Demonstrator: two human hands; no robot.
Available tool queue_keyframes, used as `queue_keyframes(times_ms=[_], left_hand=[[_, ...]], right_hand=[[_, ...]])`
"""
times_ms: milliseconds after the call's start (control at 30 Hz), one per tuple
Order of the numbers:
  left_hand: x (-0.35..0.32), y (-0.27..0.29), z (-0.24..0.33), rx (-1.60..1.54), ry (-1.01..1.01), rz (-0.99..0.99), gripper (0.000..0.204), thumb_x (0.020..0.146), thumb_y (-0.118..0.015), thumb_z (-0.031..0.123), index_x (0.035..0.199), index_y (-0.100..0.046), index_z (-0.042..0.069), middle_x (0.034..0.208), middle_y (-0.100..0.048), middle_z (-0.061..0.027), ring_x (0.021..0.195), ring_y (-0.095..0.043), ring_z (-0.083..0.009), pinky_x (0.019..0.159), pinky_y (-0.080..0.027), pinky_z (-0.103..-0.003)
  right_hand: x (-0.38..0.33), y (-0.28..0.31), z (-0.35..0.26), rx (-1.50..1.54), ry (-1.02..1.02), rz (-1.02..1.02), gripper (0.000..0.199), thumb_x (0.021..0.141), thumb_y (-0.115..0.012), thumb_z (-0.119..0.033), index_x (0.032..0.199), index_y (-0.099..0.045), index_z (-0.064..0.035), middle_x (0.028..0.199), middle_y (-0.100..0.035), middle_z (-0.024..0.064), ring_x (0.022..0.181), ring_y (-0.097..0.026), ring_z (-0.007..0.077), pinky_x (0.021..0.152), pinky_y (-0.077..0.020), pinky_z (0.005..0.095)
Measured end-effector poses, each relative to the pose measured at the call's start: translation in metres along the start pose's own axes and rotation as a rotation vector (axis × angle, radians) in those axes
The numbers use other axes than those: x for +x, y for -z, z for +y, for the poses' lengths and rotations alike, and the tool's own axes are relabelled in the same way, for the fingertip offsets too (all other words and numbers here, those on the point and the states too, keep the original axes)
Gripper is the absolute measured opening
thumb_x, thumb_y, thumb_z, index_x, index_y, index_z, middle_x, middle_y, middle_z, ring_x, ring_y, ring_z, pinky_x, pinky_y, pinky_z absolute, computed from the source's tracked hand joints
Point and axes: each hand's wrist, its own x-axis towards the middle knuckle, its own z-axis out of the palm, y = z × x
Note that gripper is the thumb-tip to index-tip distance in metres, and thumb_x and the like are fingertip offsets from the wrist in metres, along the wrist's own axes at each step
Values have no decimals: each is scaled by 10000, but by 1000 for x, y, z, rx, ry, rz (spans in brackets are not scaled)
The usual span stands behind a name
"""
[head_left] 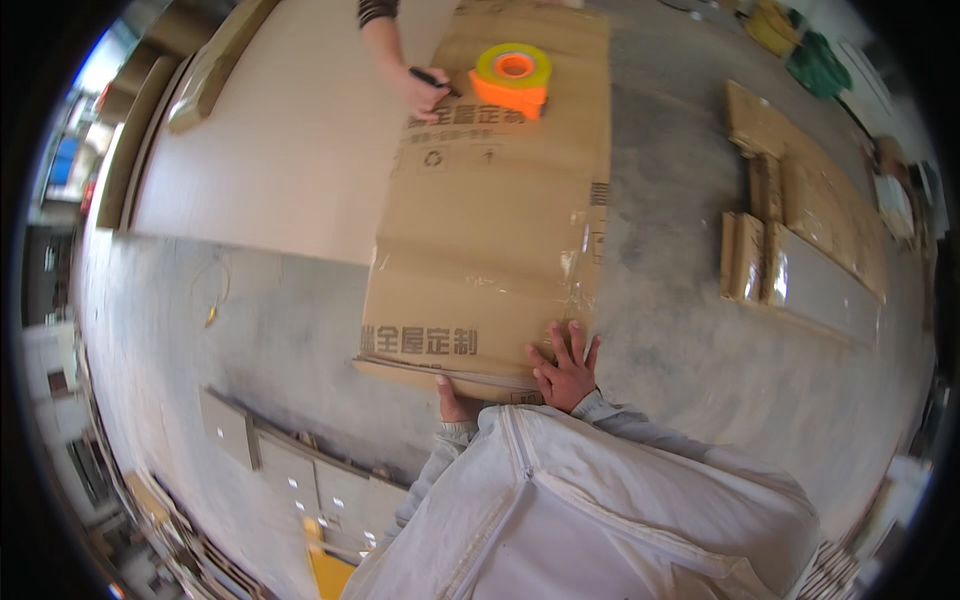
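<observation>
A long, flat cardboard box [490, 230] with dark printing stretches away in front of me. My left hand [453, 402] is at its near edge, thumb up against the edge and the other fingers hidden beneath. Flat on the box's near right corner lies my right hand [567, 375], its fingers spread. At the far end, another person's hand [427, 95] holds a black marker [432, 79] against the cardboard. Beside that hand, an orange tape dispenser with a yellow roll [512, 78] rests on top of the box.
A large pale panel [280, 130] sits at the far left, next to the box. Several wrapped cardboard packages [800, 210] lie on the floor to the right. Grey panels [330, 485] are on the floor at the lower left. A green bag [818, 66] is at the far right.
</observation>
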Motion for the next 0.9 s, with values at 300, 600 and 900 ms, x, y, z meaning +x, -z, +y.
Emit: queue_keyframes(times_ms=[300,600,900], left_hand=[[30,7,-1,133,129,244,755,924,-622,535,1479,-405,73,1367,-555,-150,1191,-583,-319,982,-516,-475],[37,17,-2,336,126,356,787,887,-667,575,1443,-470,53,1315,-603,-148,1046,-661,-313,774,-594,-485],[19,-4,25,415,186,297,908,860,-630,685,1430,-461,-2,1360,-567,-201,1165,-606,-364,927,-544,-520]], right_hand=[[20,49,-21,-169,68,-97,447,856,-659,-345,1300,-652,-293,1508,-398,122,1436,-220,445,1096,-104,764],[324,113,41,-114,240,319,457,804,-668,-177,1229,-600,-24,1238,-588,202,1259,-462,412,1105,-362,493],[500,95,66,-233,84,269,696,841,-667,-214,1472,-413,-70,1093,-697,205,1060,-652,373,981,-422,493]])
